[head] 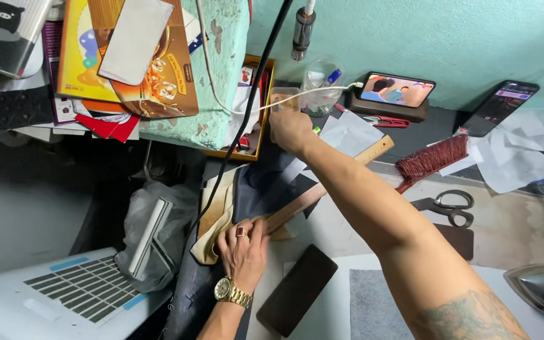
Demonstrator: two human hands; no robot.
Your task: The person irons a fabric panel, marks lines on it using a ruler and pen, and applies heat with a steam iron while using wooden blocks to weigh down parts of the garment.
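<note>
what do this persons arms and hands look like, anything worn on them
Both arms are bare, with no sleeves in view. The left hand has a ring with a dark red stone on one of its fingers and a gold-coloured metal wristwatch at the wrist. The right hand wears nothing visible; its forearm carries a dark tattoo near the elbow.

There is a single view, from a camera worn on the person's head. It looks steeply down and forward over a cluttered grey desk [524,233] towards a pale turquoise plastered wall [410,38] at the far edge. The camera sits close: both forearms enter from the bottom edge and fill much of the lower half, the right hand [289,129] stretched out to the middle of the frame, the left hand [243,249] nearer. The desk's left edge and the dark floor beside it show at left. No second view shares the scene.
</note>
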